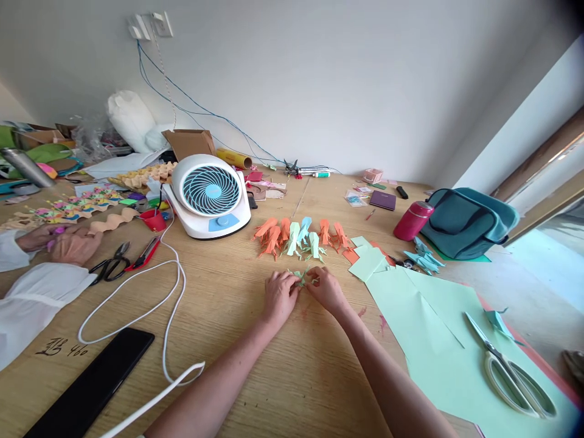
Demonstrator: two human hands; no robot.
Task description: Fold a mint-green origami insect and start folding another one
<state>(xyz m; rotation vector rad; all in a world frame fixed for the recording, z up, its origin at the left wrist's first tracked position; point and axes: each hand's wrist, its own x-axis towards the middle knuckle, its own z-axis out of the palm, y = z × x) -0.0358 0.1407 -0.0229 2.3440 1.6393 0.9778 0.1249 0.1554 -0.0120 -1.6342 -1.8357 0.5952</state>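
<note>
My bare forearms reach in from the near edge, over the wooden table. At their far ends, near the middle of the tabletop, I have a small pale green paper figure between my hands. My left hand has its fingers curled in, pinching one side of it; my right hand, thumb and fingers close together, pinches the other. My fingers hide part of its shape.

Just beyond stands a row of folded figures in orange, pale green and light blue. To my right a large pale green sheet lies with white-handled scissors on it, and a pink bottle stands farther off beside a teal bag. Near left lies a black phone; beyond it a white cable loops towards a white fan. At far left, another person's hands hold something purple.
</note>
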